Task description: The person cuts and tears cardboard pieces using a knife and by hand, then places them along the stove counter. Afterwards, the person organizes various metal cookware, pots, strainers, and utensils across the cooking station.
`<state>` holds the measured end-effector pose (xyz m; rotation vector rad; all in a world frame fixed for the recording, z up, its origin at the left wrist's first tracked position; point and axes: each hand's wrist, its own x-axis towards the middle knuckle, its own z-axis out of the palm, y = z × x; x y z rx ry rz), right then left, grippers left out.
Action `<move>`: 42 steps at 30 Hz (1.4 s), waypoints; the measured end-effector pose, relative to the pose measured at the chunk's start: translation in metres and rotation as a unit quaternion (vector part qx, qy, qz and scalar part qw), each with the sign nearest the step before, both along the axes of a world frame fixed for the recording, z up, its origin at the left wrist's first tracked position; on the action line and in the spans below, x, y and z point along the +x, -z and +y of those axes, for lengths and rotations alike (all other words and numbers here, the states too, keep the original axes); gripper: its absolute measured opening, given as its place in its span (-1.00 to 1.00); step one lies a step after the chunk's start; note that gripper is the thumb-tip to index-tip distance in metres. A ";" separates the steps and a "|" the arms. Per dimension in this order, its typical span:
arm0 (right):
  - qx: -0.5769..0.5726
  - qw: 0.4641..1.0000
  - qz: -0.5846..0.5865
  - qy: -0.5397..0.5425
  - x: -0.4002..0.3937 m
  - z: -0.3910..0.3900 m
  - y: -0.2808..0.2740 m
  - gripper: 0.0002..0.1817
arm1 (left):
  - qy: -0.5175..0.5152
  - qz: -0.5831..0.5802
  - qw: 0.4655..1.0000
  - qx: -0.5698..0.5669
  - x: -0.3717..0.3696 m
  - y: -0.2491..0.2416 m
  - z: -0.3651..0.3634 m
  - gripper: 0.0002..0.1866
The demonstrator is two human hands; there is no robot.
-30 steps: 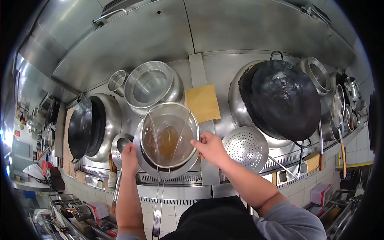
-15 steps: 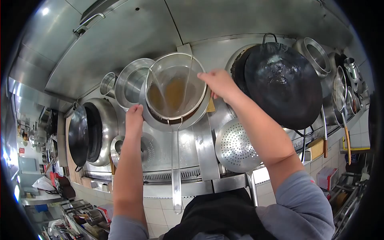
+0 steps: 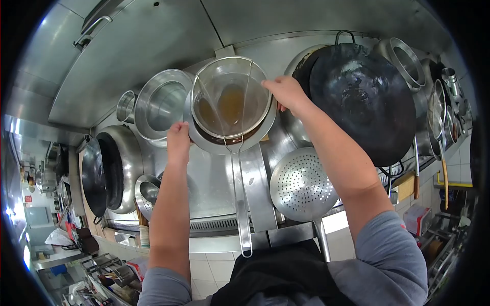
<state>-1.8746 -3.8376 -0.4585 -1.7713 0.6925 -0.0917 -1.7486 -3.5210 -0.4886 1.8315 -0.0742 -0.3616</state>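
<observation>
View: single head-worn camera, fisheye lens, dark circular vignette at the frame corners. Position: above and behind the person's forearms, looking forward and steeply down onto a steel cooking range [image 3: 214,188]. Facing: toward the back wall panels [image 3: 153,41], which curve across the top of the frame. Range: close; the left hand [image 3: 178,140] and right hand [image 3: 287,93] sit near centre, the person's dark apron [image 3: 275,275] fills the lower edge. Periphery: black wok [image 3: 365,97] at right, floor shelving at lower left. No second view; no overlap to record.
</observation>
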 end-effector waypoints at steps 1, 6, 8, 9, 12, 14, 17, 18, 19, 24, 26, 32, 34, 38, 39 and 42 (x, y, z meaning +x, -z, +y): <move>-0.007 1.000 -0.004 0.003 0.000 0.002 0.001 -0.47 | 0.003 0.012 1.000 -0.016 -0.001 -0.001 0.001 -0.75; -0.007 1.000 -0.005 0.001 -0.002 0.003 -0.003 -0.45 | 0.020 0.048 0.999 -0.015 -0.002 -0.012 0.004 -0.74; 0.033 0.999 0.001 0.003 -0.002 0.003 0.000 -0.44 | 0.047 0.090 0.995 -0.004 0.003 -0.011 0.007 -0.68; 0.033 0.999 0.013 0.003 -0.005 0.005 -0.005 -0.44 | 0.041 0.089 0.995 -0.004 0.002 -0.012 0.009 -0.68; 0.013 1.000 0.016 0.013 -0.015 0.006 -0.003 -0.44 | 0.024 0.119 0.992 -0.030 -0.007 -0.009 0.016 -0.62; -0.005 1.000 0.014 -0.003 -0.029 0.009 -0.011 -0.46 | 0.002 0.129 0.990 -0.053 -0.019 -0.004 0.025 -0.56; -0.043 0.999 -0.007 0.007 -0.060 0.019 -0.023 -0.51 | -0.043 0.144 0.986 -0.068 -0.045 0.010 0.047 -0.56; -0.044 0.999 -0.009 0.008 -0.073 0.024 -0.025 -0.51 | -0.048 0.153 0.985 -0.071 -0.057 0.014 0.056 -0.56; -0.061 0.997 -0.056 -0.003 -0.090 0.029 -0.027 -0.52 | -0.049 0.159 0.983 -0.076 -0.074 0.020 0.067 -0.57; -0.118 0.983 -0.133 -0.036 -0.190 0.053 -0.028 -0.56 | -0.029 0.218 0.973 -0.067 -0.185 0.043 0.118 -0.63; -0.135 0.987 -0.074 -0.049 -0.239 0.063 -0.030 -0.62 | -0.006 0.249 0.967 -0.056 -0.231 0.044 0.135 -0.64; -0.379 0.886 0.201 -0.178 -0.406 0.103 0.000 -0.54 | 0.078 0.265 0.958 -0.069 -0.343 0.040 0.166 -0.70; -0.349 0.828 0.375 -0.226 -0.444 0.132 0.006 -0.44 | 0.095 0.242 0.963 -0.068 -0.369 0.048 0.170 -0.72; -0.210 0.833 0.444 -0.253 -0.495 0.166 0.015 -0.36 | 0.126 0.232 0.961 -0.085 -0.417 0.061 0.168 -0.75; -0.217 0.833 0.446 -0.244 -0.504 0.169 0.012 -0.36 | 0.125 0.234 0.960 -0.086 -0.428 0.061 0.169 -0.76; -0.302 0.865 0.349 -0.196 -0.526 0.163 0.000 -0.36 | 0.140 0.238 0.956 -0.094 -0.454 0.059 0.169 -0.76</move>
